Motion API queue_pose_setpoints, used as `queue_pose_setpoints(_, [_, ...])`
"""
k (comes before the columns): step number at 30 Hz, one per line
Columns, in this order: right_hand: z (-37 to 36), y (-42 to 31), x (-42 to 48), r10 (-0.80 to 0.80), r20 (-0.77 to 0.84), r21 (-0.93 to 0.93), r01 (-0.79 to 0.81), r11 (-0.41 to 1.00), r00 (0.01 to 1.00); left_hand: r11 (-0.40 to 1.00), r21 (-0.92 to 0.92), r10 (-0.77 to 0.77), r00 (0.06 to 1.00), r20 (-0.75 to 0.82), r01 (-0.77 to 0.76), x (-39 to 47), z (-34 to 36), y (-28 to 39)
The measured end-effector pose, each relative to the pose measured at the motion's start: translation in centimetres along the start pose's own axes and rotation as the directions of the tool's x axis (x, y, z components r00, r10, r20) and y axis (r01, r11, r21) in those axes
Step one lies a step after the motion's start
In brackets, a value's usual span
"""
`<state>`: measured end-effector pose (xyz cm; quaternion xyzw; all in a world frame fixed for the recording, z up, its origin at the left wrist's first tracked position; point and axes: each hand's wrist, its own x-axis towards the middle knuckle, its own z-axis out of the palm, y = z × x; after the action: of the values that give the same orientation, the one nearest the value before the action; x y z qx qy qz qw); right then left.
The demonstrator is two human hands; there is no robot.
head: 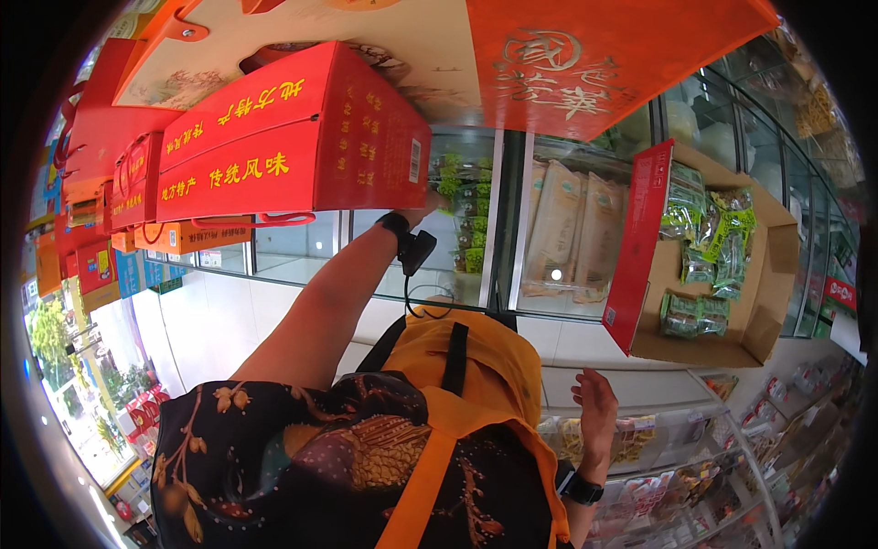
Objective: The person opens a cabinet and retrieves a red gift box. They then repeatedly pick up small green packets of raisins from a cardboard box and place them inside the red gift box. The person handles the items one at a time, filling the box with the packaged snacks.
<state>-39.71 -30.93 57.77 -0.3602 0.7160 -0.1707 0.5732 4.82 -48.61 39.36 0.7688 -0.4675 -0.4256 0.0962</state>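
Observation:
My left arm reaches forward, a strap and a black device on its wrist. The red carton with yellow writing hides most of my left hand, so its fingers and any hold are out of sight. Close to that hand, green snack packets lie in rows inside the glass counter. My right hand hangs beside my orange apron, its fingers loosely bent and slightly apart, holding nothing. An open cardboard box with green-wrapped packets stands on the counter beyond my right hand.
Pale long packages lie in the neighbouring counter section. A large orange and cream gift box looms at the top. More red cartons are stacked on the left. Shelves of packaged goods stand at the lower right.

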Motion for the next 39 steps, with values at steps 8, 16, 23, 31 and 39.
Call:
queue_pose_setpoints(8, [-0.4,0.5,-0.6,0.003,-0.027,0.021,-0.002,1.0,1.0,0.514,-0.827,-0.375,0.927,0.02,0.226,0.3,3.4,-0.2])
queue_pose_setpoints(16, [0.0,1.0,0.5,-0.021,-0.007,0.012,0.021,1.0,1.0,0.609,0.571,0.658,0.753,0.024,-0.55,0.6,0.8,-1.7])
queue_pose_setpoints(23, [-0.6,0.8,0.7,-0.025,-0.013,-0.002,0.025,1.0,1.0,0.73,0.553,0.652,0.655,-0.383,-0.402,1.9,2.4,-1.4])
queue_pose_setpoints(31, [-0.9,0.8,0.2,-0.001,-0.011,0.0,0.001,1.0,1.0,0.97,-0.054,0.214,0.938,-0.274,-0.238,2.0,1.9,-2.7])
queue_pose_setpoints(39, [-2.7,-1.8,-2.6,-0.034,-0.071,-0.054,0.03,0.998,0.997,0.971,-0.202,0.092,0.978,-0.186,-0.13,3.2,2.6,-4.8])
